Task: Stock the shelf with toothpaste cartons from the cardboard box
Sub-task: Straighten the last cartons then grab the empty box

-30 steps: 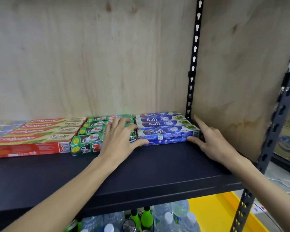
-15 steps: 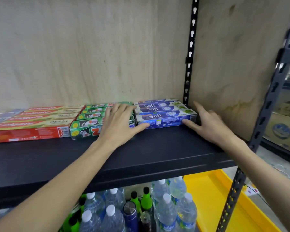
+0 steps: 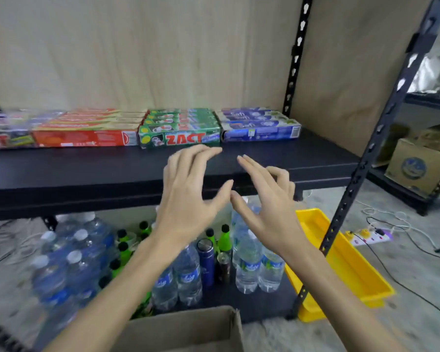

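- The black shelf (image 3: pixel 92 171) spans the view, backed by a plywood panel (image 3: pixel 137 52).
- Along the shelf's back edge lie rows of toothpaste cartons: red cartons (image 3: pixel 87 137) at 9 o'clock from the hands, green ZACT cartons (image 3: pixel 181 138) at 12 o'clock, blue cartons (image 3: pixel 261 132) at 1 o'clock, each row touching the next.
- At 6 o'clock, at the bottom edge of the view, is the cardboard box (image 3: pixel 183 329); its inside is not visible.
- A yellow tray (image 3: pixel 346 260) sits on the floor at 4 o'clock.
- Water bottles (image 3: pixel 188 275) stand on the lower shelf beneath the hands.
- The left hand (image 3: pixel 188 199) hangs in front of the shelf edge, fingers spread and loosely bent, holding nothing.
- The right hand (image 3: pixel 267 207) hangs just beside it, thumbs nearly meeting, fingers relaxed, holding nothing.
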A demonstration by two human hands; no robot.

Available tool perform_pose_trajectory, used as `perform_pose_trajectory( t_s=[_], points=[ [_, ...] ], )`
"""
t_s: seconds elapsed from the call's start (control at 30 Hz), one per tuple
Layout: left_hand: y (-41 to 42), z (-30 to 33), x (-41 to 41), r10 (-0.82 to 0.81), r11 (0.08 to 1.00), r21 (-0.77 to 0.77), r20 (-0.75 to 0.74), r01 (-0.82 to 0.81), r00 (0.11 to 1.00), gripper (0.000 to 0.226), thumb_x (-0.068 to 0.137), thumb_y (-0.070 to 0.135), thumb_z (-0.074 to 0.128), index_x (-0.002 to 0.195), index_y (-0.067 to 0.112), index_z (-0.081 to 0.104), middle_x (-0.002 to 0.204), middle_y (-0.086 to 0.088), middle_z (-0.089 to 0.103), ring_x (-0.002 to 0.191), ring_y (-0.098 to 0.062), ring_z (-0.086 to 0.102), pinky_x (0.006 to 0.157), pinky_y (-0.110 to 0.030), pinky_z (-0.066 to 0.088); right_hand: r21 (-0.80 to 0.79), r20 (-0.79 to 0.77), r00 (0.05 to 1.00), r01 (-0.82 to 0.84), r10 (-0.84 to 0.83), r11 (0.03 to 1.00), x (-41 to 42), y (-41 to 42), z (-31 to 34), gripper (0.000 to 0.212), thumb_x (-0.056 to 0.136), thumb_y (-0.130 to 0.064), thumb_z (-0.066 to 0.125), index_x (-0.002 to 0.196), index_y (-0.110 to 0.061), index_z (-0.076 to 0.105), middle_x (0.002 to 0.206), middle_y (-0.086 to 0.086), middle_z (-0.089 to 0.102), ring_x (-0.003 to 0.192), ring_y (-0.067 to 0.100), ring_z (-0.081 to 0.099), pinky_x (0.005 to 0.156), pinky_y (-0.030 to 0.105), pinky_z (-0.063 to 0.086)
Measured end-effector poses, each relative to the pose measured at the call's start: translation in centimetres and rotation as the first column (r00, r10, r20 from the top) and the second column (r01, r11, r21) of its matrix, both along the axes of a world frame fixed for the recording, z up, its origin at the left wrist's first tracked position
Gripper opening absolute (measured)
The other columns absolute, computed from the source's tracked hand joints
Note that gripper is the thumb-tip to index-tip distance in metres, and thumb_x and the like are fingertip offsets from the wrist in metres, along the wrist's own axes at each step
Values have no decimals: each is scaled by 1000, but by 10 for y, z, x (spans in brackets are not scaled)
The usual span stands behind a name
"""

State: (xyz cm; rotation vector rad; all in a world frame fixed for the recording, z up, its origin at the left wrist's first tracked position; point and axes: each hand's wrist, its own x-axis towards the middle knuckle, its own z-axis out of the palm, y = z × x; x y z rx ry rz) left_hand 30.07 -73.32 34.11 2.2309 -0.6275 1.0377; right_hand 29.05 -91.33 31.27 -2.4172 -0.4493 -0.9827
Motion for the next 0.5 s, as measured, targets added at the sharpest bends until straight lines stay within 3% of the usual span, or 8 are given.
perform_pose_trajectory(
  t_s=[0.1,0.27,0.4,0.5],
  points=[
    [31,-71,-45,50,997,-56,-114,-57,992,53,92,36,68,140,21,52,134,4,49,128,-16,41,110,-36,36,87,-43,998,-50,54,995,-30,33,-48,59,98,-38,62,152,-25,41,166,-9,23,129,16,40,111,32,30],
    [79,-185,-90,94,986,-90,-379,-137,921,54,89,34,66,139,18,51,130,3,52,125,-17,47,109,-34,37,141,-228,969,-66,98,988,-77,71,-153,63,96,-29,67,153,-20,40,163,-8,29,135,11,40,112,19,23],
    [113,-259,-120,139,984,-17,-555,-178,820,57,88,39,61,140,17,50,132,-1,50,128,-20,49,109,-37,38,112,-469,882,9,45,994,-111,85,-250,62,96,-37,61,152,-21,40,155,0,40,137,24,43,113,40,35],
    [142,-307,-140,255,967,147,-627,-210,736,63,86,42,66,142,21,47,141,-4,44,133,-24,44,108,-41,37,63,-616,787,80,-25,995,-132,82,-305,62,92,-43,56,150,-22,43,148,9,44,135,33,45,110,51,40]
  ],
)
